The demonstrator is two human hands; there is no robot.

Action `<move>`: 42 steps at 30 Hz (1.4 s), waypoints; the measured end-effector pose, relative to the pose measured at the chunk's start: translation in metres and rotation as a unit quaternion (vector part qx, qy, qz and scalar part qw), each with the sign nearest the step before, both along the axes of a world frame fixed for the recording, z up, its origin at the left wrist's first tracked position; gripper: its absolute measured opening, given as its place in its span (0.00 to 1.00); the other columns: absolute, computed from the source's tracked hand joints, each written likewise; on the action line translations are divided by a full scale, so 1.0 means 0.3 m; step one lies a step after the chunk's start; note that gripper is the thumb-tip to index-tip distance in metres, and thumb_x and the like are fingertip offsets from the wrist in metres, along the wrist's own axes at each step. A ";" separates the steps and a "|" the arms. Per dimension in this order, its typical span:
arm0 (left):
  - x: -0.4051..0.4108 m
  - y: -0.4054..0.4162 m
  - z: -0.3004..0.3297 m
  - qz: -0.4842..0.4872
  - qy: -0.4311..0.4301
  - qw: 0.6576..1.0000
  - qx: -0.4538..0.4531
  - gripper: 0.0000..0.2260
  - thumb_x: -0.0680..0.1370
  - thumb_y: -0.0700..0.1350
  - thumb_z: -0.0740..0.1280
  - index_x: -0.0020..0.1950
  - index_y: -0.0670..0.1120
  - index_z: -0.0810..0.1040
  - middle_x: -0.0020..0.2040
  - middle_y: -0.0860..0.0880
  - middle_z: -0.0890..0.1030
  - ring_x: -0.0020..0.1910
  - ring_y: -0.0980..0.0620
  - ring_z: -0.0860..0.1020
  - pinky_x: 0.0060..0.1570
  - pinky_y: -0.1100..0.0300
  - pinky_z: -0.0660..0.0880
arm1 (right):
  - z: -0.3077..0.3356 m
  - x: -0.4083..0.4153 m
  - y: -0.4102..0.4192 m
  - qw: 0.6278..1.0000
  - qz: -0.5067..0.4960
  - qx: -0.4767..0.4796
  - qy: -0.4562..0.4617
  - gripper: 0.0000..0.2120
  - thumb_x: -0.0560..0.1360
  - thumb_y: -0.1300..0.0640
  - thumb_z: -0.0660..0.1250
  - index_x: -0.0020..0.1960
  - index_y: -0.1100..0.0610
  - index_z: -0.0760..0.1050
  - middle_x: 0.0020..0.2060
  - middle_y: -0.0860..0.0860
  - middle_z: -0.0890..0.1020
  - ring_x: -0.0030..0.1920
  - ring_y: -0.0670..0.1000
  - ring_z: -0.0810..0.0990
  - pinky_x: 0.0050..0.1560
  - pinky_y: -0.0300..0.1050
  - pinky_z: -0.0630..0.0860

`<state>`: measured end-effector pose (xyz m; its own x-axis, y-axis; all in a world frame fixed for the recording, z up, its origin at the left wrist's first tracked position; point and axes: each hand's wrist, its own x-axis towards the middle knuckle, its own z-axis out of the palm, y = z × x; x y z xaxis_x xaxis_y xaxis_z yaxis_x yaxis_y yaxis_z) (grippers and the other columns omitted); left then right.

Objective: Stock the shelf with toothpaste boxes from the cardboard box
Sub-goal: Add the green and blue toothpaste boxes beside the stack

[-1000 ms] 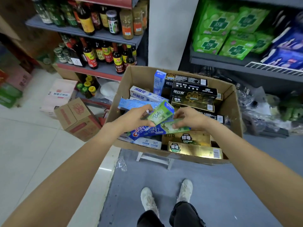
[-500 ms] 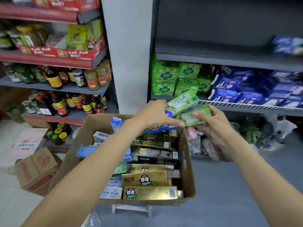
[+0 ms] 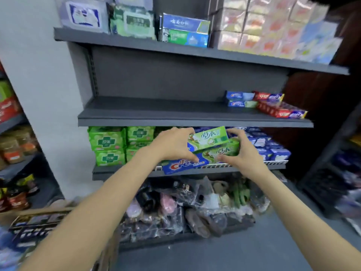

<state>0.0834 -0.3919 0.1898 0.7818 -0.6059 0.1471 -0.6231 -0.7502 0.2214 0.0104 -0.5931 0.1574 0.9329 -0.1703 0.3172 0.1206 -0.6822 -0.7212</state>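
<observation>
Left hand (image 3: 173, 143) and right hand (image 3: 241, 151) each curled round an end of a small stack of toothpaste boxes: two green boxes (image 3: 212, 142) over a blue one (image 3: 183, 165); stack held in the air just below the grey middle shelf (image 3: 175, 118); blue and red toothpaste boxes (image 3: 267, 104) lie at that shelf's right end; cardboard box (image 3: 39, 225) far below the shelf, lower left, blurred.

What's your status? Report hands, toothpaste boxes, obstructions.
Left hand and right hand both gripping a stack: two green toothpaste boxes over a blue one. Held below the middle shelf. Shelf's left side open, path unobstructed.
</observation>
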 end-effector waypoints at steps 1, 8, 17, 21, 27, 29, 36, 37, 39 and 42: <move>0.017 -0.063 0.016 -0.005 -0.013 1.000 0.007 0.38 0.67 0.63 0.72 0.71 0.50 0.63 0.65 0.49 0.75 0.62 0.47 0.73 0.48 0.55 0.68 | 0.009 0.024 -0.060 0.998 -0.016 -0.058 -0.024 0.32 0.63 0.54 0.79 0.62 0.50 0.67 0.53 0.49 0.74 0.55 0.52 0.73 0.55 0.44 0.70; 0.220 -0.434 0.049 -0.031 -0.096 0.995 0.019 0.25 0.69 0.60 0.71 0.60 0.52 0.66 0.49 0.49 0.80 0.47 0.46 0.75 0.40 0.55 0.66 | 0.053 0.235 -0.386 0.974 -0.074 -0.212 -0.043 0.22 0.68 0.50 0.75 0.58 0.55 0.75 0.51 0.51 0.77 0.57 0.53 0.69 0.48 0.40 0.62; 0.644 -0.839 0.079 -0.029 -0.124 0.992 0.002 0.27 0.69 0.59 0.71 0.61 0.50 0.66 0.42 0.53 0.76 0.43 0.46 0.75 0.39 0.57 0.67 | 0.102 0.648 -0.802 0.996 -0.041 -0.074 -0.002 0.18 0.68 0.57 0.76 0.55 0.57 0.76 0.51 0.52 0.82 0.49 0.50 0.80 0.45 0.39 0.74; 0.825 -0.975 0.067 -0.002 -0.128 0.990 -0.052 0.21 0.72 0.54 0.68 0.60 0.49 0.66 0.57 0.51 0.76 0.50 0.46 0.77 0.40 0.56 0.67 | 0.097 0.827 -0.973 0.993 -0.075 -0.088 0.022 0.19 0.70 0.55 0.74 0.58 0.60 0.75 0.55 0.53 0.79 0.52 0.48 0.74 0.45 0.36 0.66; 1.035 -1.149 0.074 0.053 -0.125 0.990 -0.030 0.30 0.73 0.55 0.68 0.71 0.49 0.61 0.66 0.46 0.71 0.60 0.43 0.75 0.53 0.52 0.71 | 0.087 1.056 -1.231 0.987 -0.088 -0.117 0.062 0.21 0.71 0.54 0.72 0.60 0.62 0.74 0.58 0.55 0.78 0.59 0.55 0.76 0.51 0.39 0.67; 1.098 -1.207 0.083 0.072 -0.111 0.991 -0.017 0.30 0.73 0.56 0.68 0.70 0.51 0.60 0.65 0.47 0.71 0.59 0.42 0.75 0.51 0.53 0.71 | 0.092 1.143 -1.305 0.984 -0.087 -0.139 0.073 0.20 0.71 0.54 0.73 0.58 0.64 0.75 0.55 0.59 0.79 0.56 0.58 0.77 0.49 0.42 0.68; 1.245 -1.352 0.095 0.106 -0.128 0.986 -0.009 0.29 0.73 0.53 0.68 0.70 0.51 0.60 0.64 0.46 0.74 0.55 0.40 0.77 0.46 0.54 0.71 | 0.083 1.386 -1.476 0.979 -0.022 -0.167 0.112 0.16 0.75 0.61 0.68 0.59 0.68 0.72 0.56 0.64 0.78 0.57 0.61 0.77 0.51 0.45 0.72; 1.257 -1.364 0.098 0.111 -0.131 0.985 -0.008 0.29 0.73 0.53 0.68 0.71 0.50 0.60 0.64 0.46 0.74 0.55 0.41 0.78 0.46 0.54 0.72 | 0.080 1.405 -1.492 0.977 -0.013 -0.179 0.112 0.16 0.75 0.59 0.69 0.58 0.67 0.73 0.55 0.63 0.79 0.55 0.59 0.78 0.50 0.45 0.71; 1.273 -1.384 0.104 0.121 -0.136 0.983 -0.007 0.29 0.73 0.53 0.68 0.70 0.50 0.60 0.63 0.46 0.75 0.55 0.41 0.78 0.46 0.53 0.72 | 0.066 1.439 -1.531 0.973 0.000 -0.199 0.118 0.16 0.75 0.58 0.68 0.58 0.67 0.73 0.54 0.62 0.79 0.54 0.58 0.78 0.44 0.40 0.66; 1.285 -1.407 0.102 0.135 -0.145 0.980 -0.002 0.28 0.73 0.53 0.68 0.69 0.50 0.61 0.62 0.46 0.75 0.54 0.41 0.78 0.45 0.53 0.72 | 0.041 1.473 -1.567 0.965 0.010 -0.231 0.125 0.15 0.76 0.59 0.67 0.60 0.65 0.73 0.56 0.59 0.78 0.56 0.57 0.77 0.43 0.33 0.62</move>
